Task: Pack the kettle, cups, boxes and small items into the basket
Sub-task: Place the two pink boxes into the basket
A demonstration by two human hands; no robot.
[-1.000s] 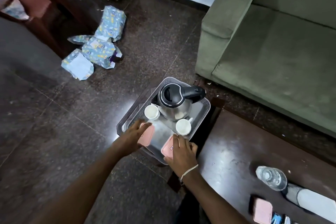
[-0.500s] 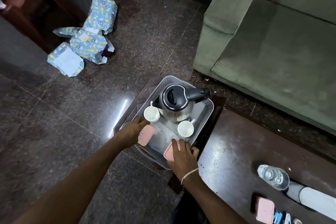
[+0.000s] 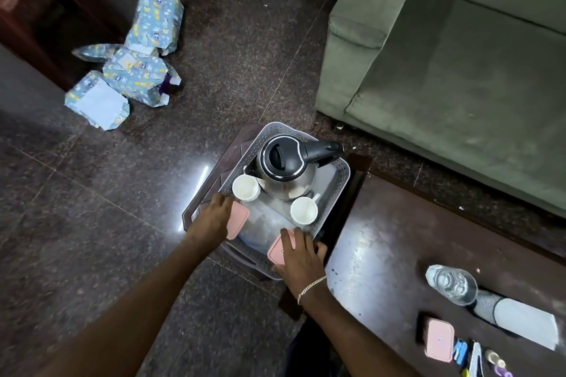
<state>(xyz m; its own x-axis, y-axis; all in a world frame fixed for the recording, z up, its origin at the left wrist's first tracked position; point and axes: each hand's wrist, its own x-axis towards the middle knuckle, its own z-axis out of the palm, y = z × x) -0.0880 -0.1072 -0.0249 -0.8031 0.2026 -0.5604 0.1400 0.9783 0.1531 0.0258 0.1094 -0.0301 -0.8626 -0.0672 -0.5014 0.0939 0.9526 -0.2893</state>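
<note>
Resting in the grey basket (image 3: pixel 343 176), we see the kettle (image 3: pixel 286 170) and 2 white cups (image 3: pixel 245 187) (both upright). Our left hand (image 3: pixel 216 219) lies flat on 1 pink box (image 3: pixel 237 220); our right hand (image 3: pixel 301 257) covers another (image 3: pixel 277 251), fingers spread.

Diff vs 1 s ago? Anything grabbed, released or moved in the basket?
Little changed. The left hand still rests on the left pink box and the right hand on the near pink box; both boxes have only settled slightly inside the basket. Nothing was let go. The kettle and two white cups stayed put, as did the third pink box on the table.
</note>
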